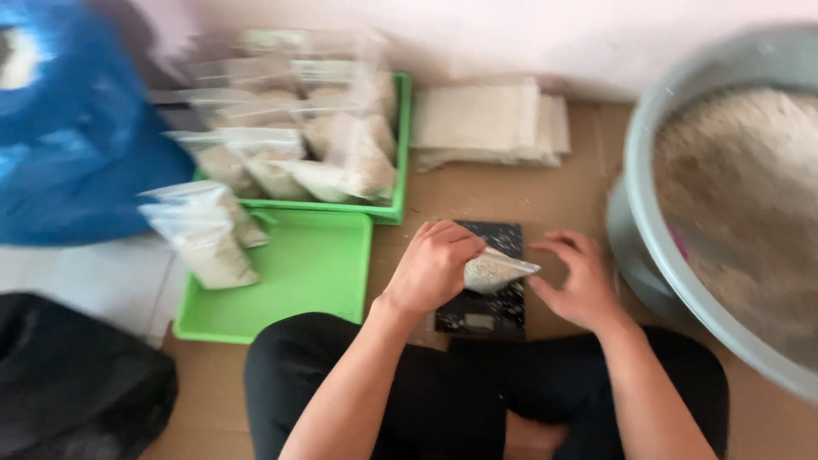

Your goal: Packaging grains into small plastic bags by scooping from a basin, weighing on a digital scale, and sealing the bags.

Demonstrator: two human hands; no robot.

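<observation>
Head view. Small clear bag (494, 271) w/ pale grain fill sits on a black flat scale (481, 298), centre of scene, just far of the person's knees.

Handling (judgement): bag is light, soft, film likely slippery; fill shifts when tilted. Best hold is the empty upper film near the mouth, not the bulged grain part.

Left hand (434, 266): over the bag's left end, knuckles up, fingers curled together and pinched on the film. Forearm comes in from near-left.

Right hand (579, 281): just right of the bag's pointed end, palm turned left, fingers apart and slightly bent; contact w/ the bag can't be told, frame is blurred.

Surroundings: near green tray (315, 281) at left holds two filled bags (209, 234) on its left rim. Far green tray (400, 153) is stacked w/ more filled bags. Pile of flat empty bags (490, 123) far-centre. Large grey basin (682, 255) of grain at right. Blue sack (68, 145) far-left.
</observation>
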